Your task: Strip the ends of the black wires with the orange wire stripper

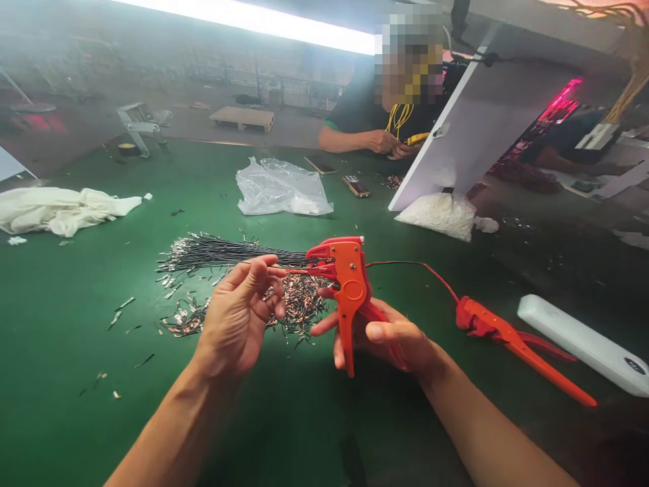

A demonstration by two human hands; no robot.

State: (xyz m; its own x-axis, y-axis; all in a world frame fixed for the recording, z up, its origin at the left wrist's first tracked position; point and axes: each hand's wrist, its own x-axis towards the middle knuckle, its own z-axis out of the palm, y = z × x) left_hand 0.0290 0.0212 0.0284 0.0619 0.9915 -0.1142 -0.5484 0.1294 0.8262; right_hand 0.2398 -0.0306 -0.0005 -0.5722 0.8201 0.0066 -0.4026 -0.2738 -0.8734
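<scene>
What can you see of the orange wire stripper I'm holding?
The orange wire stripper looks plastic-bodied, held upright with jaws at the top facing left and handles hanging down. The right hand grips its handles. The left hand feeds a thin red wire into the jaws, above the green table.

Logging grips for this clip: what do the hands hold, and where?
Right hand grips the orange wire stripper by its handles; left hand pinches a red wire near its end.

Landmark: orange wire-stripping tool (349, 291). Left of it, bundle of thin black wires (228, 250); behind it, crumpled clear plastic bag (281, 189); right of it, second orange hand tool (512, 341).
</scene>
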